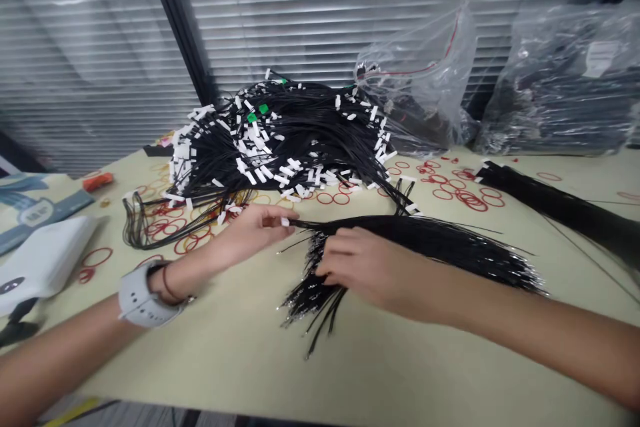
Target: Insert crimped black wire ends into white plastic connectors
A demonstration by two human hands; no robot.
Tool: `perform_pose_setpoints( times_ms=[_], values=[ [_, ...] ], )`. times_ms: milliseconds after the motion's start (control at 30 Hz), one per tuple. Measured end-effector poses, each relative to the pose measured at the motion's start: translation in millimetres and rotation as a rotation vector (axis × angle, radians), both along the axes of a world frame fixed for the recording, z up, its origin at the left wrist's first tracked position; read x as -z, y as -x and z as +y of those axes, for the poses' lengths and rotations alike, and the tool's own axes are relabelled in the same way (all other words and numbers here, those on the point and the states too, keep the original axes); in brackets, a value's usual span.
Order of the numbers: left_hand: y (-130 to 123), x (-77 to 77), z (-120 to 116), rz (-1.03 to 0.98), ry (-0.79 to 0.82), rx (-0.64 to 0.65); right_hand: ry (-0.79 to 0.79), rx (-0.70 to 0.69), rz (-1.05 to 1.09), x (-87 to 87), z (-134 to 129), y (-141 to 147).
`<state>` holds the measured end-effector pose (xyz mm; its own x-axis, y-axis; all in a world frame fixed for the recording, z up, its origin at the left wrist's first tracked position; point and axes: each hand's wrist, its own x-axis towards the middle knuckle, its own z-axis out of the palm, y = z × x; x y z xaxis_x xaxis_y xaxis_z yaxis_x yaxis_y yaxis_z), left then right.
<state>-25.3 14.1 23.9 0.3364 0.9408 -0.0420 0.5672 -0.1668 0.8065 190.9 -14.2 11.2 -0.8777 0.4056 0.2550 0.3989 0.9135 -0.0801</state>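
Observation:
My left hand (255, 230), with a grey watch on its wrist, pinches a small white connector (285, 221) from which a black cable runs right. My right hand (357, 263) is closed at the left part of a bundle of black cables (430, 235) with bare metal tips; its fingertips are partly hidden, so what they grip is not clear. Some cable ends fan out below my right fingers. Behind both hands lies a big heap of black cables (320, 127) with many white connectors and a few green ones.
Red and yellow rubber bands (470, 200) lie scattered on the pale table (225, 360). Clear plastic bags (565, 93) stand at the back right, near a black cable bundle (560, 203). A white device (50, 257) and an orange object (98, 181) are at the left.

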Motion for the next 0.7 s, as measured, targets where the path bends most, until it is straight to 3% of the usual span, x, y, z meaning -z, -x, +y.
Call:
perform_pose_setpoints(
  times_ms=[100, 233, 367, 467, 600, 700],
  values=[
    [0, -6.4, -6, 0.149, -0.115, 0.132, -0.032, 0.015, -0.053, 8.3, -2, 17],
    [1, -10.2, -13, 0.373, -0.416, 0.33, -0.008, 0.05, -0.028, 18.4, 3, 13],
    [2, -2.4, -15, 0.433, -0.383, 0.262, 0.021, 0.143, 0.029, 29.7, 2, 9],
    [4, 7.2, -13, 0.33, -0.329, 0.225, 0.052, 0.206, 0.089, 35.4, 2, 7],
    [3, 15.5, -11, 0.201, -0.358, 0.192, 0.206, 0.146, 0.193, 33.0, 2, 3],
    [1, 18.2, -11, 0.159, -0.251, 0.145, 0.215, 0.093, 0.285, 31.2, -2, 4]
  ],
)
